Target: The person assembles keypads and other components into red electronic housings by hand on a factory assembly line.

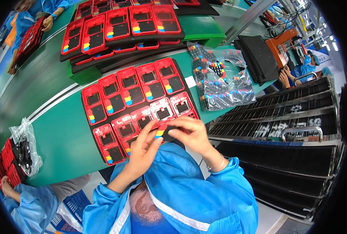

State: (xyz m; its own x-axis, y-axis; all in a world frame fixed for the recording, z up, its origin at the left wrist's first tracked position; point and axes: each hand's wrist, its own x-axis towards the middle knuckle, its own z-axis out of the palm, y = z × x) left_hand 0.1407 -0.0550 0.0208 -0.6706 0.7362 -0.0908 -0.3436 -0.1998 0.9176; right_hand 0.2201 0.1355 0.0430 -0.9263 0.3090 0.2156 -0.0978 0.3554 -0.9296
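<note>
Above the near edge of a black tray (135,109), my left hand (143,151) and my right hand (193,135) pinch a small black rubber keypad (160,133) with yellow, blue and red keys between them. The fingertips of both hands meet it, and fingers partly cover it. Two rows of red phone housings (111,89) lie on the tray. Those in the far row and the near-left one (108,144) carry black keypads with coloured keys. Toward the right of the near row, the housings (162,110) show bare interiors; my hands hide parts of that row.
An open clear bag of keypads (222,84) lies right of the tray. Stacked trays of red housings (121,25) stand beyond on green supports (204,33). Black sheets (255,58) and a metal rack (275,113) are at right. Co-workers sit left and far right; a plastic bag (25,146) lies left.
</note>
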